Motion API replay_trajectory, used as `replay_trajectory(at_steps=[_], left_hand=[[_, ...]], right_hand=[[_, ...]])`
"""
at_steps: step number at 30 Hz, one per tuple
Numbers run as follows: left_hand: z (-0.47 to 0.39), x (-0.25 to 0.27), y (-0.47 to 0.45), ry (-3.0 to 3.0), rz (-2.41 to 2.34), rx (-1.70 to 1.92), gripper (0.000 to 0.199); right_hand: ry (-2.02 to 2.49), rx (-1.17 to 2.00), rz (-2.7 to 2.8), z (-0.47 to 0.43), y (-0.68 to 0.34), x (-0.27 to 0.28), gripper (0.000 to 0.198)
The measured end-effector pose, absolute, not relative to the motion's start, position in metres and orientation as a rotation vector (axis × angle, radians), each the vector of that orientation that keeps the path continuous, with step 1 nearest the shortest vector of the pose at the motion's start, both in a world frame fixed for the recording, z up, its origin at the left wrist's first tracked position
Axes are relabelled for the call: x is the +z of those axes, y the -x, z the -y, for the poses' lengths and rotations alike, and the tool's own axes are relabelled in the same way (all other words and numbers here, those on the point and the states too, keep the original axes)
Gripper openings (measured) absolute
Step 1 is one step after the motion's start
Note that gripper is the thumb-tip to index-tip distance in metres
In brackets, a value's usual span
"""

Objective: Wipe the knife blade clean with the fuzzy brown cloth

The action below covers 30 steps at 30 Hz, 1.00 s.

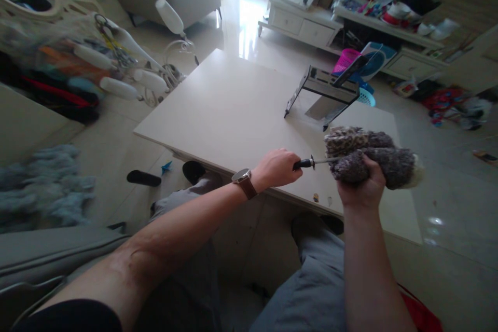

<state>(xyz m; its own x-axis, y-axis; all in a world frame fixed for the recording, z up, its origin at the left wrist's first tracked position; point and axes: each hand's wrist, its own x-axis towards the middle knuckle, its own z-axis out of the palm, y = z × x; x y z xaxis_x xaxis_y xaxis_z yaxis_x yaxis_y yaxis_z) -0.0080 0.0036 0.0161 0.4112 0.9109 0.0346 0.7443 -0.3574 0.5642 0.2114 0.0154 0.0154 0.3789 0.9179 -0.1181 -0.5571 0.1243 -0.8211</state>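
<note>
Both forearms are bare from the elbow down. The left hand (277,168), near the middle of the frame, has a wristwatch (245,181) just behind it: a round, pale metal case on a brown strap that wraps the wrist. At the lower left corner a dark, nearly black short sleeve (73,316) covers the upper arm, ending in a rounded hem. The right hand (360,187), right of centre, has no ring, band or watch that can be seen, and the forearm below it is uncovered to the bottom edge. The legs, at the bottom centre, are in loose grey trousers (311,290) with soft folds at the knees.
</note>
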Motion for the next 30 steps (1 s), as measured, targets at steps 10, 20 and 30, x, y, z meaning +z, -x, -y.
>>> replay_trajectory(at_steps=[10,20,30], left_hand=[[-0.003,0.008,0.003,-2.181,-1.404,0.513,0.029],[-0.005,0.011,0.003,-2.174,-1.377,0.530,0.023],[-0.004,0.008,0.004,-2.169,-1.367,0.548,0.022]], right_hand=[[1.125,1.150,0.535,-0.001,-0.154,0.008,0.035],[1.106,1.070,0.535,-0.003,-0.157,0.007,0.037],[1.100,1.077,0.492,-0.004,-0.160,0.007,0.039]])
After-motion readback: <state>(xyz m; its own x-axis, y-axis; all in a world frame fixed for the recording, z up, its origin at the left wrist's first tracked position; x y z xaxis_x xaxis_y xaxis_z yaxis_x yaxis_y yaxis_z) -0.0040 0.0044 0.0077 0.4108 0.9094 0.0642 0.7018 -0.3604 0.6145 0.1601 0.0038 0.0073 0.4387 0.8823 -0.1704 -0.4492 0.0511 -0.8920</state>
